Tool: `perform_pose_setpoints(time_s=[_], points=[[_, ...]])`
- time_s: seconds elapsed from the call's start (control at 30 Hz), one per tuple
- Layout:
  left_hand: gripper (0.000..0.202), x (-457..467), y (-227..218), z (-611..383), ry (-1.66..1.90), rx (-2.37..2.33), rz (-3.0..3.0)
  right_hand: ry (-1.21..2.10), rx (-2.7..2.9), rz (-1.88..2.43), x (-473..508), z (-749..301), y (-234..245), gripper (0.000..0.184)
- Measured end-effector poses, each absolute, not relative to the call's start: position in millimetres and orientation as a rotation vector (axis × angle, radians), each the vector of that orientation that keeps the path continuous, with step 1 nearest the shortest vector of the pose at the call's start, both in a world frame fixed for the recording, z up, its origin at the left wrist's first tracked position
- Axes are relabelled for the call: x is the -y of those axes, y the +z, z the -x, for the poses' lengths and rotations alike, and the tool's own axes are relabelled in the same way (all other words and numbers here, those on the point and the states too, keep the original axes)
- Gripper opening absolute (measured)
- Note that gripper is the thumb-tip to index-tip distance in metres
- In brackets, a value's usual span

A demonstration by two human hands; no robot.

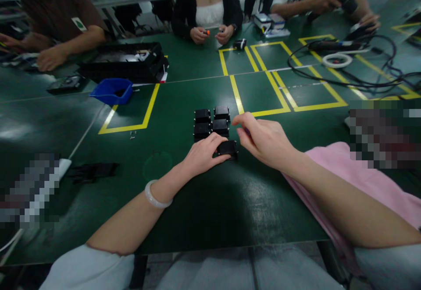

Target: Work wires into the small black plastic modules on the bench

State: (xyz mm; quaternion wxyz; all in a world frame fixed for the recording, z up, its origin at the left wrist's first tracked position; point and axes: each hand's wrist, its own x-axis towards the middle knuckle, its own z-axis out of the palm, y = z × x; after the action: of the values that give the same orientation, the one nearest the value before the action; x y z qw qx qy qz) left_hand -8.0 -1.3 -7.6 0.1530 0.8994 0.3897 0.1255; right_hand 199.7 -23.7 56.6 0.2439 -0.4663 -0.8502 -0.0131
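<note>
My left hand [204,153] rests low over the green table, thumb and fingers gripping the side of a small black box-shaped part [228,148] with tiny pins or screws at its corners. Just beyond it several similar black box-shaped parts [201,129] stand close together in two rows. To the right of the held part is my right hand [265,140], thumb and index finger bent toward each other. Whatever is between those fingertips, if anything, is too small to make out.
A blue scoop-shaped bin [113,92] and a long black tray [121,64] stand at the back left. Small screws [132,135] lie nearby. Dark parts [92,172] are at the left, a pink cloth [332,167] and coiled cables [348,77] at the right. People work opposite.
</note>
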Motion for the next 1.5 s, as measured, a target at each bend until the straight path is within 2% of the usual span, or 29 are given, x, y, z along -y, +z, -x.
perform_pose_setpoints(time_s=[0.2, 0.43, 0.57, 0.73, 0.97, 1.2, 1.33, 1.5], points=[[0.037, 1.2, -9.0, 8.6, 0.382, -1.118, -2.589, -0.058, 2.354, 1.282, 24.6, -201.6, 58.8, 0.032], [0.036, 1.1, -10.9, 8.7, 0.396, -1.112, -2.578, -0.020, 2.376, 1.178, 24.9, -201.4, 60.3, 0.028], [0.038, 0.6, -13.0, 8.9, 0.400, -1.133, -2.587, -0.067, 2.397, 1.199, 26.0, -201.3, 60.9, 0.036], [0.037, 0.8, -10.1, 8.8, 0.387, -1.118, -2.580, -0.040, 2.390, 1.160, 25.0, -201.3, 58.6, 0.025], [0.039, 1.1, -10.8, 8.7, 0.383, -1.136, -2.589, -0.089, 2.377, 1.217, 24.6, -201.6, 58.5, 0.032], [0.035, 0.8, -9.0, 8.5, 0.380, -1.108, -2.577, -0.005, 2.373, 1.177, 26.0, -201.0, 59.5, 0.026], [0.037, 1.0, -9.3, 8.3, 0.384, -1.116, -2.584, -0.009, 2.372, 1.248, 25.0, -201.0, 59.4, 0.031], [0.036, 1.1, -9.2, 8.2, 0.380, -1.114, -2.579, -0.001, 2.336, 1.259, 23.6, -200.0, 57.8, 0.023]])
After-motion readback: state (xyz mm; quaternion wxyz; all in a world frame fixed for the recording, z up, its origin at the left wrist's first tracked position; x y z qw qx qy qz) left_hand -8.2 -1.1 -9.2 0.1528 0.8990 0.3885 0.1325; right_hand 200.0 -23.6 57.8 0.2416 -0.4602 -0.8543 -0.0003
